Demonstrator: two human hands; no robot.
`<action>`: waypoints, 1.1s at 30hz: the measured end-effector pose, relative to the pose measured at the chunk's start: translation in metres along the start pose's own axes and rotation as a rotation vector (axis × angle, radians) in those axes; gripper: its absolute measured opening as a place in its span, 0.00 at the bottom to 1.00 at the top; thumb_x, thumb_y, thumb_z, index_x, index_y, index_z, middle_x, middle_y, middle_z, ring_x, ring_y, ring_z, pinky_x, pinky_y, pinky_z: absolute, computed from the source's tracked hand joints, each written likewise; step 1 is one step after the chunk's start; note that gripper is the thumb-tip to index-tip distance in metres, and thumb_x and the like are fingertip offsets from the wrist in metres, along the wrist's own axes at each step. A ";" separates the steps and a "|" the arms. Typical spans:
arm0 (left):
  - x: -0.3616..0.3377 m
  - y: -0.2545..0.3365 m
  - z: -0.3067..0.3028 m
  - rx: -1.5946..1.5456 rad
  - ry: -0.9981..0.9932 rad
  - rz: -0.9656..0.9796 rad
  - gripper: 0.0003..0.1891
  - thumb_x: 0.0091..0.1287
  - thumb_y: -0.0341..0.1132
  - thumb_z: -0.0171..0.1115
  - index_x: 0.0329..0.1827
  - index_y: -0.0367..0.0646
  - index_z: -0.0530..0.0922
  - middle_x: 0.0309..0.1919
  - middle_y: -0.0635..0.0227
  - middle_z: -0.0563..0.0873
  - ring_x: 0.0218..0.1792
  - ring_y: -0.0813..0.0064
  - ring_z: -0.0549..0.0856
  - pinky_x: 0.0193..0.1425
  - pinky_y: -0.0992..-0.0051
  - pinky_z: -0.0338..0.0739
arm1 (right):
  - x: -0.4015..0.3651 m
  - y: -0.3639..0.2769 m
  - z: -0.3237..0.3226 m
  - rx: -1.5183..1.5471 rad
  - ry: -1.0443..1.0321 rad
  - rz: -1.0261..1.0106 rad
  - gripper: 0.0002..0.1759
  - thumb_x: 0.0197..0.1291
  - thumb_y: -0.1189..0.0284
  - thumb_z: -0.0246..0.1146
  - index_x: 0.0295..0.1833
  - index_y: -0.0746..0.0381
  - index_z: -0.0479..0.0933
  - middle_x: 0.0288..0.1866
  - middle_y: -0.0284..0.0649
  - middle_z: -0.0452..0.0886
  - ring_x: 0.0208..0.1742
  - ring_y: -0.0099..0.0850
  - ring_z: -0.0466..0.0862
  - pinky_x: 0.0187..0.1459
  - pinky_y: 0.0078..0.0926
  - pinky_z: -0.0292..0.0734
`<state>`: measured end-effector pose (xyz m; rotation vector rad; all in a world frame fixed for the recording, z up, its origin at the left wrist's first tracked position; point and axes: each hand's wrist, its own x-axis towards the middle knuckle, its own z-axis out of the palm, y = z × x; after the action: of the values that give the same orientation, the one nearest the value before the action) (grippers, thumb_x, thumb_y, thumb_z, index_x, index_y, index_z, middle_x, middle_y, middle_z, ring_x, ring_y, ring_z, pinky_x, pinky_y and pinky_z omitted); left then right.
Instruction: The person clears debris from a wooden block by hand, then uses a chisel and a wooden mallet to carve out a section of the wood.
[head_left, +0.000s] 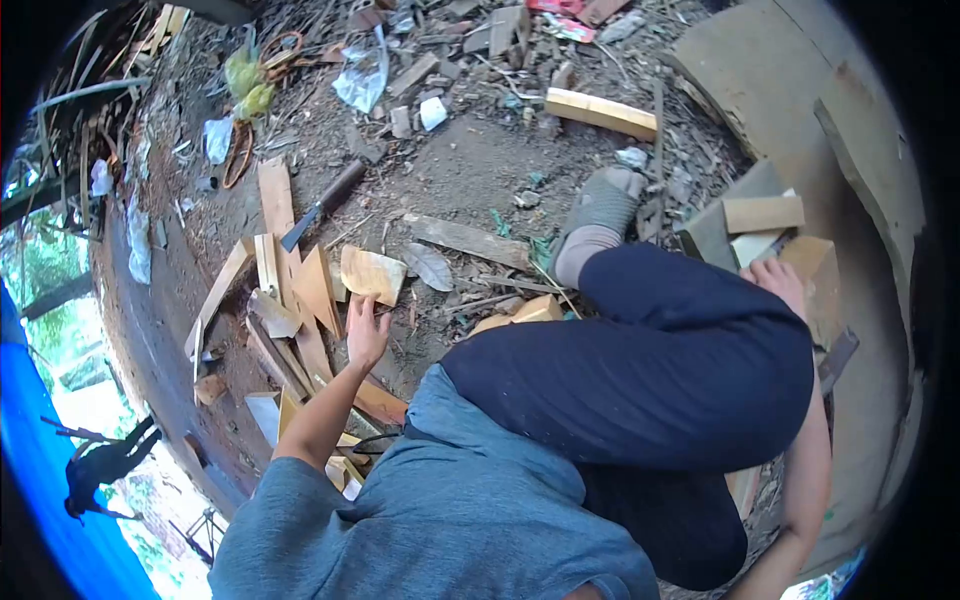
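My left hand (367, 335) reaches over the ground with its fingers apart, the tips at the lower edge of a flat, pale wooden piece (373, 274). Around it lie a pointed wood offcut (318, 288) and a long board (276, 198). A machete-like knife (325, 203) with a dark handle rests just beyond. On the far side of my bent knee, my right hand (779, 284) has its fingers bent against a wooden block (812, 275); the knee and forearm angle partly hide this grip. A smaller block (763, 214) sits above those fingers.
A squared wooden bar (602, 114) lies ahead of my shod foot (603, 212). A grey plank (470, 240) crosses the dirt. Large curved boards (770, 75) stand on the right. Plastic scraps (362, 75) litter the ground. Another person (105, 468) is at far left.
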<state>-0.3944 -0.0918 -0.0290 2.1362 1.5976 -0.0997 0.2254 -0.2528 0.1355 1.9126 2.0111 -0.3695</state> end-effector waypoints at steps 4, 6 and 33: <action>0.061 -0.018 -0.035 0.154 0.061 0.051 0.26 0.64 0.32 0.58 0.67 0.47 0.68 0.61 0.53 0.72 0.60 0.50 0.74 0.64 0.59 0.71 | 0.014 0.006 0.044 -0.214 -0.255 0.090 0.12 0.57 0.62 0.56 0.39 0.56 0.79 0.42 0.35 0.77 0.49 0.33 0.77 0.47 0.33 0.69; 0.104 -0.033 -0.049 0.256 0.147 0.080 0.31 0.62 0.32 0.59 0.71 0.44 0.63 0.64 0.51 0.71 0.62 0.50 0.73 0.65 0.58 0.71 | 0.018 0.003 0.038 -0.249 -0.272 0.122 0.11 0.57 0.62 0.56 0.39 0.55 0.80 0.43 0.33 0.77 0.49 0.33 0.77 0.47 0.34 0.69; 0.224 0.323 -0.071 -0.948 -0.220 0.489 0.16 0.65 0.43 0.70 0.33 0.35 0.81 0.19 0.73 0.81 0.18 0.83 0.77 0.24 0.77 0.72 | 0.011 -0.033 -0.133 0.278 0.304 0.234 0.14 0.57 0.75 0.62 0.51 0.59 0.78 0.44 0.39 0.79 0.48 0.41 0.80 0.50 0.37 0.76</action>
<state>-0.0405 0.0669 0.0640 1.5903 0.7097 0.4700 0.1838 -0.1896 0.2504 2.4786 1.9639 -0.3271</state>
